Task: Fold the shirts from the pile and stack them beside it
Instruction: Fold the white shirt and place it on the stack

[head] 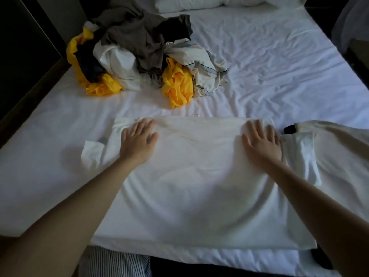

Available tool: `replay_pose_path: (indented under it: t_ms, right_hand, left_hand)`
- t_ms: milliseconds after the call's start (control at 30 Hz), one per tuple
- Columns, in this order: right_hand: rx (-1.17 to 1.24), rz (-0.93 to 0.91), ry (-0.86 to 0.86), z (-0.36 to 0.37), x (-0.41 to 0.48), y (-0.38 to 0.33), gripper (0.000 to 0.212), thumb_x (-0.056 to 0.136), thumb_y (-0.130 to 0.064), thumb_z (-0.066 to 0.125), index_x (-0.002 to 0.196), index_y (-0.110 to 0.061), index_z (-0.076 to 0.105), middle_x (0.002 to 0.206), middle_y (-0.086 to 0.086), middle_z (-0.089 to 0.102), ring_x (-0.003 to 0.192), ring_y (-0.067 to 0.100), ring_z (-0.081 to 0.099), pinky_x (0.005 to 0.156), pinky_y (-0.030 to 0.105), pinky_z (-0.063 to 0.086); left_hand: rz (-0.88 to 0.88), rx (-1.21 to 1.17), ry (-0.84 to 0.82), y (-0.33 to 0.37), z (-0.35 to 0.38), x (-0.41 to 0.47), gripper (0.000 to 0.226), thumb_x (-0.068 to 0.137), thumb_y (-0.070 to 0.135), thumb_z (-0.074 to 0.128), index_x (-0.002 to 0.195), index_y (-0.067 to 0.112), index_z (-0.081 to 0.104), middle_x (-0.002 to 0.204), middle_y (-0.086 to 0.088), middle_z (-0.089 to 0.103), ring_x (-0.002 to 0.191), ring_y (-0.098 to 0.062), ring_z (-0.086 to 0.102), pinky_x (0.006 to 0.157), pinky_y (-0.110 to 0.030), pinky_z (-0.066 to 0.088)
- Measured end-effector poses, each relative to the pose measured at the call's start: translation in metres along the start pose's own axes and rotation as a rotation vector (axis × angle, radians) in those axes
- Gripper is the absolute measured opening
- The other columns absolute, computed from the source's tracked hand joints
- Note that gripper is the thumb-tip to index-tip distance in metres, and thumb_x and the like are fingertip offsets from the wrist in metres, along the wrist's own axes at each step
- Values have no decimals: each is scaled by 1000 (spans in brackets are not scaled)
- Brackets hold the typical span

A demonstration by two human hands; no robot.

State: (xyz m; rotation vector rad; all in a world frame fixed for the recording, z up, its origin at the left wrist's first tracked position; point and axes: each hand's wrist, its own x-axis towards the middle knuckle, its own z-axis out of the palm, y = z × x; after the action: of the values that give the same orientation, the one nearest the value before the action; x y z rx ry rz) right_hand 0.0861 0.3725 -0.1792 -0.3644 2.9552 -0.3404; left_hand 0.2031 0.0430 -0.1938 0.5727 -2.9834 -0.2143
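Note:
A white shirt (199, 176) lies spread flat on the bed in front of me, its near hem at the mattress edge. My left hand (137, 140) rests palm down with fingers apart on its far left part. My right hand (261, 140) lies flat the same way on its far right part. One short sleeve (91, 154) sticks out to the left. The pile (139, 50) of grey, black, white and yellow shirts sits at the far left of the bed. Another white garment with a black trim (329, 148) lies at the right, touching the spread shirt.
The white bed sheet (269, 66) stretches wrinkled to the right of the pile. Pillows (199, 3) lie at the head of the bed. A dark frame edge (30, 92) runs along the left side. Striped fabric (115, 262) shows below the mattress edge.

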Motion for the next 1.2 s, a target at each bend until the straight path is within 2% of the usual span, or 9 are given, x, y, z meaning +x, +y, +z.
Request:
replay_pose_path:
  t_ms: [233, 367, 467, 633, 733, 800, 900, 1067, 1200]
  right_hand:
    - [248, 238, 178, -20, 35, 11, 42, 94, -27, 44, 132, -8, 47, 140, 14, 43, 129, 33, 35, 106, 36, 21]
    - [491, 353, 266, -27, 45, 10, 26, 92, -18, 46, 106, -3, 63, 117, 19, 60, 107, 36, 53, 92, 34, 38]
    - [549, 369, 379, -28, 38, 7, 25, 95, -15, 44, 108, 0, 59, 122, 16, 55, 109, 33, 51, 89, 31, 33]
    - [247, 12, 469, -16, 3, -21, 44, 91, -27, 41, 129, -7, 51, 142, 13, 44, 129, 31, 42, 105, 37, 23]
    - [182, -380, 234, 5, -31, -49, 63, 89, -43, 26, 135, -6, 49, 142, 15, 46, 132, 32, 42, 109, 42, 27]
    - [56, -476, 49, 21, -50, -53, 77, 86, -53, 9, 144, -12, 36, 151, 7, 34, 141, 22, 28, 114, 33, 12]
    - [-30, -343, 23, 25, -51, -34, 72, 87, -58, 3, 150, -26, 19, 158, -6, 15, 146, 13, 7, 113, 26, -6]
    - [-47, -91, 68, 8, -68, -4, 68, 88, -49, 5, 151, -24, 16, 159, -3, 7, 147, 15, 0, 114, 31, -11]
    - [45, -138, 293, 0, -99, 12, 59, 90, -38, 24, 134, -9, 51, 143, 13, 46, 133, 28, 42, 111, 37, 11]
  left_hand:
    - [-502, -160, -56, -27, -32, 36, 54, 88, 45, 57, 130, 13, 48, 135, -16, 45, 124, -39, 39, 100, -48, 32]
    - [-458, -398, 11, -30, -45, 46, 28, 91, 18, 56, 112, 0, 61, 115, -24, 61, 107, -40, 55, 83, -38, 44]
    - [-523, -262, 159, -22, -46, 39, 28, 90, 9, 53, 116, 2, 60, 120, -24, 58, 113, -42, 50, 92, -43, 40]
    - [-35, -115, 295, 37, -17, 6, 52, 82, 12, 55, 133, 11, 49, 146, -14, 40, 138, -31, 31, 102, -43, 24]
    - [415, -180, 140, 95, 6, -21, 52, 84, 29, 42, 130, 9, 56, 137, -16, 52, 129, -33, 46, 99, -39, 27]
    - [578, -123, -27, 124, 17, -37, 62, 85, 36, 30, 135, 6, 51, 141, -14, 49, 132, -28, 44, 106, -35, 22]
    - [457, -27, -135, 123, 16, -33, 68, 87, 52, 12, 149, 29, 28, 157, 4, 22, 145, -16, 19, 113, -31, 4]
    - [148, 48, -112, 94, 5, -11, 52, 99, 44, 32, 149, 33, 23, 159, 7, 15, 145, -12, 13, 115, -40, 7]
    - [87, -45, -124, 125, -4, -11, 45, 96, 26, 41, 140, 15, 40, 152, -6, 29, 141, -21, 22, 112, -38, 17]
